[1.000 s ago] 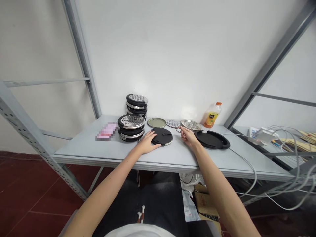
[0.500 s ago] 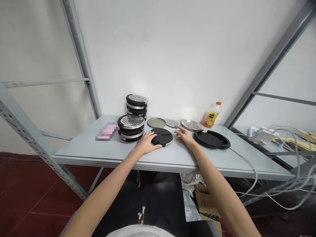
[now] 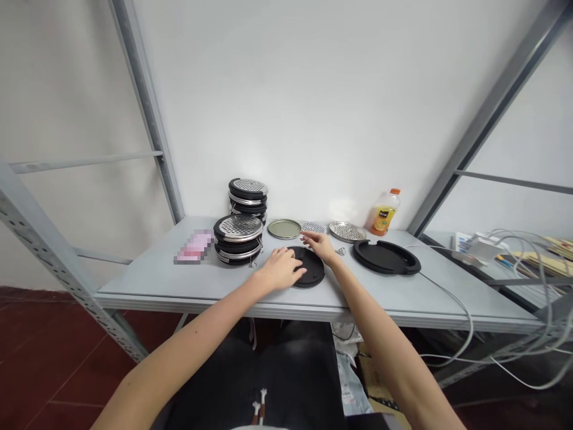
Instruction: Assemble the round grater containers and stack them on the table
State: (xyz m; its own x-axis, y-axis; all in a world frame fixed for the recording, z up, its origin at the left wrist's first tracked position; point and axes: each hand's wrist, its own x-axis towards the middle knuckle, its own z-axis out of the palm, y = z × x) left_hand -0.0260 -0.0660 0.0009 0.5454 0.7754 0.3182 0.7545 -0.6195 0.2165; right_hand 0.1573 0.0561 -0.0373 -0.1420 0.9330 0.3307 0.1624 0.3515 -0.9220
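A black round disc [image 3: 312,270] lies on the grey shelf [image 3: 179,278] in front of me. My left hand [image 3: 281,269] rests on the disc's left half, fingers spread flat over it. My right hand [image 3: 319,244] hovers at the disc's far edge with fingers stretched out and nothing in them. A small metal clip [image 3: 341,251] lies on the shelf just right of that hand. Beyond it sit a small perforated metal disc [image 3: 313,227] and a round tin lid [image 3: 284,229].
Two stacks of black-rimmed perforated round pieces [image 3: 237,237] [image 3: 248,197] stand at the left. A perforated metal plate [image 3: 347,231], a large black tray [image 3: 385,257] and an orange juice bottle [image 3: 384,213] are to the right. White cables [image 3: 452,298] trail off the right edge.
The black disc has slid nearer and to the right under my left hand. My right hand let go of the small clip and moved left to the disc's far edge.
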